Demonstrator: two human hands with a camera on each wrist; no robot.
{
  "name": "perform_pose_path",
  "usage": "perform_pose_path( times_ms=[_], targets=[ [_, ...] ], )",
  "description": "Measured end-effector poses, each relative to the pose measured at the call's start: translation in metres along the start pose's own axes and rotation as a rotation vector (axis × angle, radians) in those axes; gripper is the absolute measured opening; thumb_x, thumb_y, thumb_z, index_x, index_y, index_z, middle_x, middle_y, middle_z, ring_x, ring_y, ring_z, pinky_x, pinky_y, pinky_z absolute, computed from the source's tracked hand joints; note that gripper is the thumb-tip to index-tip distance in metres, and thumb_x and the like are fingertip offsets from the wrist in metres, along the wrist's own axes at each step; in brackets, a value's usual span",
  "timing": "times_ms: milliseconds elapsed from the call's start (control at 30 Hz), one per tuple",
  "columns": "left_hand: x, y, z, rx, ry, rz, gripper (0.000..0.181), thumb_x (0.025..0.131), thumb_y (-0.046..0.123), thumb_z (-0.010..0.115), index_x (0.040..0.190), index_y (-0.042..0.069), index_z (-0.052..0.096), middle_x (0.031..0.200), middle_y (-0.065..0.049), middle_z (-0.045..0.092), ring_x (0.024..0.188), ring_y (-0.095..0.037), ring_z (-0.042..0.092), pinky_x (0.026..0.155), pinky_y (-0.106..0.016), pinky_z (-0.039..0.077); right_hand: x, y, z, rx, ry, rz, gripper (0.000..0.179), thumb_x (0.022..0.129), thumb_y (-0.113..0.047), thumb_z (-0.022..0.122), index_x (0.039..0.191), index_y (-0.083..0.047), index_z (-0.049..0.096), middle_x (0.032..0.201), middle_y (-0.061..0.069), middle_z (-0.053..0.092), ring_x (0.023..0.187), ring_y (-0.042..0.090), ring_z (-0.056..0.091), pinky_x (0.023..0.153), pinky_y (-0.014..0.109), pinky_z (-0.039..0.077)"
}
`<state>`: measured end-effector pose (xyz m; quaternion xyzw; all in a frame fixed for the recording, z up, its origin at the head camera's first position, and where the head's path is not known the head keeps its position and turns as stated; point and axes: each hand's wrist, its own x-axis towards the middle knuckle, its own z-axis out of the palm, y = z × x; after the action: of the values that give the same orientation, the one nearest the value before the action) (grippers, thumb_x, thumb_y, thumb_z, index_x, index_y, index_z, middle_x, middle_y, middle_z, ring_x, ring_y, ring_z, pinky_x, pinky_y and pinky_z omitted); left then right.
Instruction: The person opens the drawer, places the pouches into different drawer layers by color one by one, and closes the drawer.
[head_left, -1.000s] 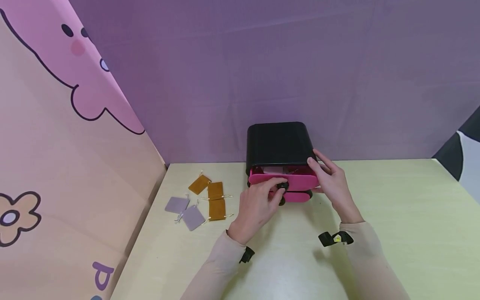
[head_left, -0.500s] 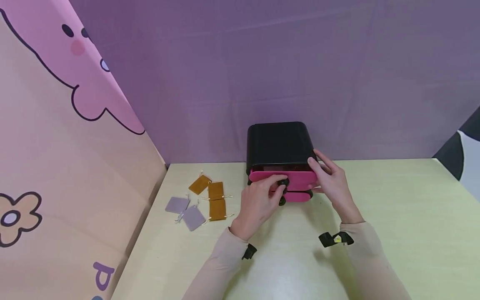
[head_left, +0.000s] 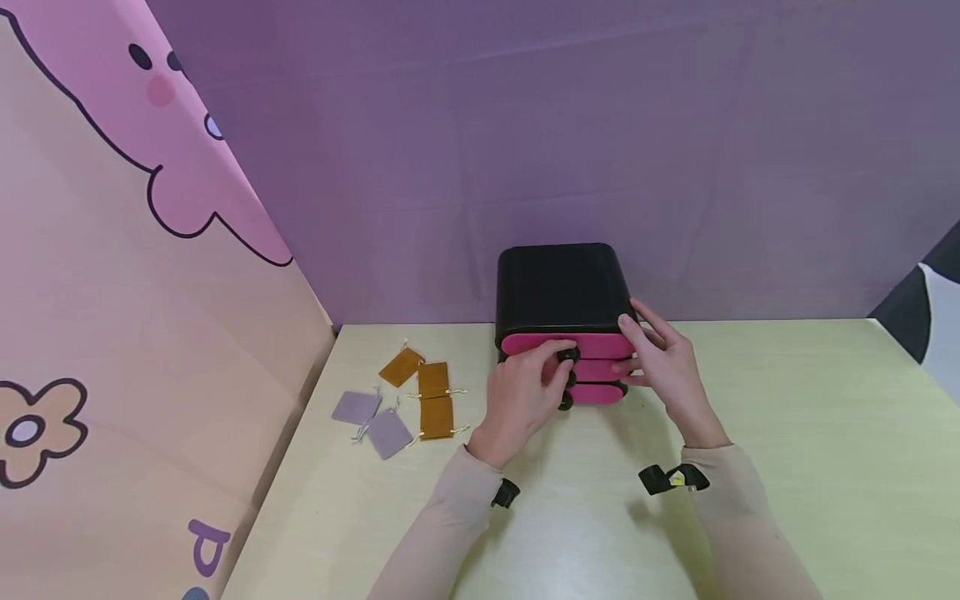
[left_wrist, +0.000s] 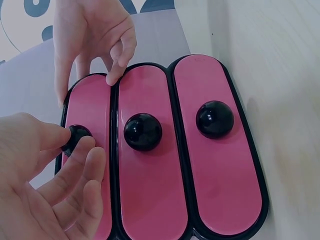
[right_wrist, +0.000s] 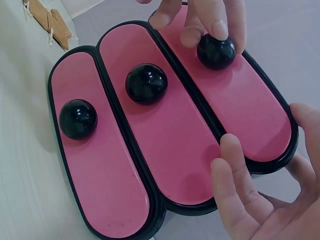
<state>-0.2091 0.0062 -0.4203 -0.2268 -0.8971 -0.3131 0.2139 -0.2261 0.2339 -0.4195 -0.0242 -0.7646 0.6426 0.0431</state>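
Note:
A black mini drawer cabinet (head_left: 562, 287) with three stacked pink drawer fronts stands against the purple backdrop. All three fronts sit flush in their frames. My left hand (head_left: 525, 396) pinches the round black knob (left_wrist: 77, 139) of the top drawer (right_wrist: 260, 115) between thumb and fingers. At the cabinet's right end, my right hand (head_left: 671, 375) grips the front corner, its thumb at the upper edge and its other fingers around the side and front. The middle knob (right_wrist: 146, 84) and bottom knob (right_wrist: 78, 119) are untouched. The drawers' insides are hidden.
Left of the cabinet, three brown drawstring pouches (head_left: 436, 417) and two lilac-grey ones (head_left: 387, 433) lie on the pale wooden table (head_left: 300, 517). A purple cloth (head_left: 450, 167) rises behind, and a printed panel (head_left: 150, 333) borders the left side.
The top drawer, partly pulled out a second ago, has slid back into the cabinet under my left hand's push on its knob. My right hand has stayed at the right corner. The pouches lie unmoved.

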Motion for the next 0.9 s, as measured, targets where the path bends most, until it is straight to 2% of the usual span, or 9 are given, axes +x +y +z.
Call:
perform_pose_path(
  times_ms=[100, 167, 300, 467, 667, 767, 833, 900],
  targets=[
    [0.001, -0.001, 0.001, -0.007, -0.005, -0.011, 0.026, 0.103, 0.029, 0.070, 0.128, 0.027, 0.077, 0.076, 0.010, 0.065, 0.058, -0.002, 0.047, 0.049, -0.017, 0.033, -0.001, -0.002, 0.001, 0.021, -0.005, 0.004, 0.074, 0.105, -0.053, 0.062, 0.169, -0.032, 0.032, 0.146, 0.012, 0.057, 0.073, 0.010, 0.078, 0.071, 0.029, 0.065],
    [0.002, -0.001, 0.002, -0.011, -0.005, -0.012, 0.026, 0.103, 0.029, 0.070, 0.128, 0.027, 0.077, 0.076, 0.010, 0.066, 0.059, -0.002, 0.048, 0.049, -0.017, 0.034, -0.002, -0.005, 0.001, 0.035, -0.009, 0.003, 0.074, 0.105, -0.053, 0.062, 0.169, -0.031, 0.032, 0.152, 0.018, 0.053, 0.073, 0.010, 0.078, 0.070, 0.029, 0.065],
    [0.003, -0.002, 0.004, -0.009, -0.001, -0.003, 0.025, 0.103, 0.030, 0.070, 0.128, 0.027, 0.077, 0.077, 0.011, 0.067, 0.059, -0.001, 0.049, 0.050, -0.016, 0.034, -0.003, -0.010, 0.000, 0.044, -0.023, -0.006, 0.074, 0.105, -0.052, 0.062, 0.169, -0.028, 0.032, 0.154, 0.019, 0.051, 0.073, 0.012, 0.079, 0.071, 0.031, 0.065],
    [0.001, -0.003, 0.004, -0.025, 0.004, -0.008, 0.025, 0.103, 0.029, 0.071, 0.127, 0.026, 0.077, 0.077, 0.010, 0.067, 0.060, -0.002, 0.049, 0.051, -0.016, 0.034, -0.002, -0.015, -0.001, -0.052, -0.059, -0.003, 0.077, 0.106, -0.055, 0.057, 0.171, -0.027, 0.025, 0.160, 0.025, 0.048, 0.075, 0.013, 0.079, 0.071, 0.030, 0.065],
    [-0.001, -0.003, 0.003, -0.049, 0.002, -0.020, 0.027, 0.103, 0.028, 0.070, 0.129, 0.028, 0.077, 0.077, 0.010, 0.067, 0.060, -0.001, 0.049, 0.049, -0.016, 0.034, 0.004, -0.021, -0.003, -0.280, -0.052, -0.039, 0.081, 0.106, -0.064, 0.050, 0.171, -0.023, 0.024, 0.153, 0.029, 0.055, 0.068, 0.014, 0.076, 0.055, 0.030, 0.052],
    [-0.003, -0.003, 0.003, -0.091, -0.015, -0.050, 0.031, 0.103, 0.026, 0.071, 0.133, 0.027, 0.074, 0.082, 0.009, 0.073, 0.062, -0.001, 0.054, 0.051, -0.016, 0.036, 0.007, -0.023, -0.004, -0.284, -0.043, -0.043, 0.082, 0.105, -0.064, 0.051, 0.171, -0.021, 0.027, 0.148, 0.029, 0.059, 0.067, 0.012, 0.075, 0.054, 0.031, 0.050],
    [-0.006, -0.002, 0.002, -0.144, -0.036, -0.093, 0.036, 0.102, 0.026, 0.072, 0.138, 0.023, 0.067, 0.092, 0.007, 0.078, 0.065, -0.001, 0.060, 0.055, -0.015, 0.040, 0.008, -0.023, -0.004, -0.272, -0.035, -0.037, 0.081, 0.105, -0.064, 0.053, 0.170, -0.022, 0.029, 0.144, 0.028, 0.061, 0.068, 0.010, 0.075, 0.054, 0.032, 0.050],
    [-0.009, -0.002, 0.003, -0.196, -0.050, -0.140, 0.038, 0.101, 0.026, 0.073, 0.136, 0.019, 0.062, 0.100, 0.005, 0.080, 0.069, -0.001, 0.065, 0.062, -0.016, 0.045, 0.009, -0.022, -0.005, -0.262, -0.025, -0.034, 0.081, 0.104, -0.064, 0.054, 0.169, -0.023, 0.031, 0.140, 0.025, 0.063, 0.068, 0.010, 0.075, 0.055, 0.032, 0.050]
  ],
)
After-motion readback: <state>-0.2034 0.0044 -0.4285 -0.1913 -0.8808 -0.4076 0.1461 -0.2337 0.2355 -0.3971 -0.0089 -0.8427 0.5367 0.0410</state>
